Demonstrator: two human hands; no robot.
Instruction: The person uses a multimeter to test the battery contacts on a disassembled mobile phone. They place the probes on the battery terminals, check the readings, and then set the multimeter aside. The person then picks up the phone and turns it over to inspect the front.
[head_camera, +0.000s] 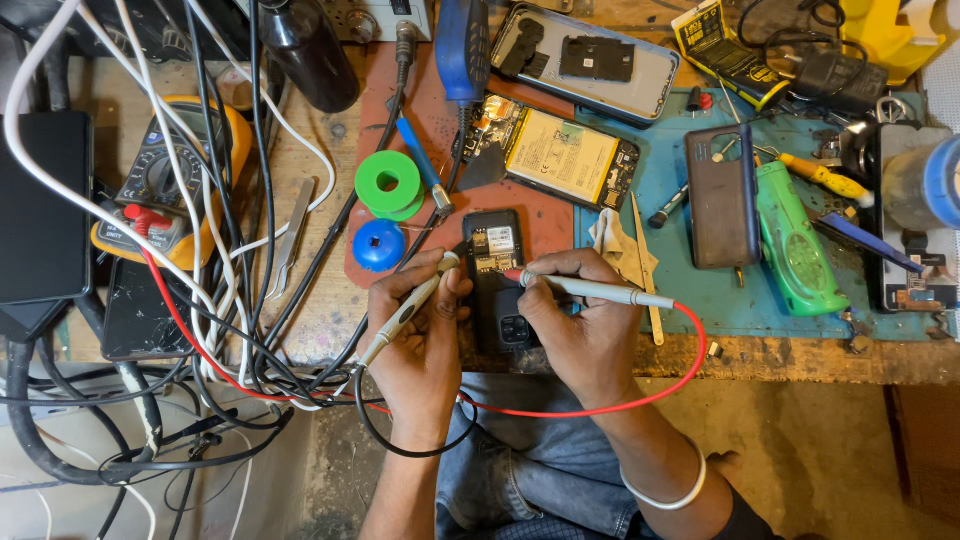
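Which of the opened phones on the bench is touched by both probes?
The small dark phone between the left hand and right hand; the bigger opened phone lies untouched farther back.

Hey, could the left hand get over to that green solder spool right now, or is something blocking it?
Probably yes. The green spool lies just beyond the left hand with only a blue cap between, but that hand is holding a probe.

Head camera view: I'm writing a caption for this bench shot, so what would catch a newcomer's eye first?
At the centre, the left hand and right hand each press a meter probe onto a small opened phone at the bench edge. A red wire loops out from the right probe. To the left, a tangle of cables lies over a yellow multimeter, and a bright green spool sits just above the hands.
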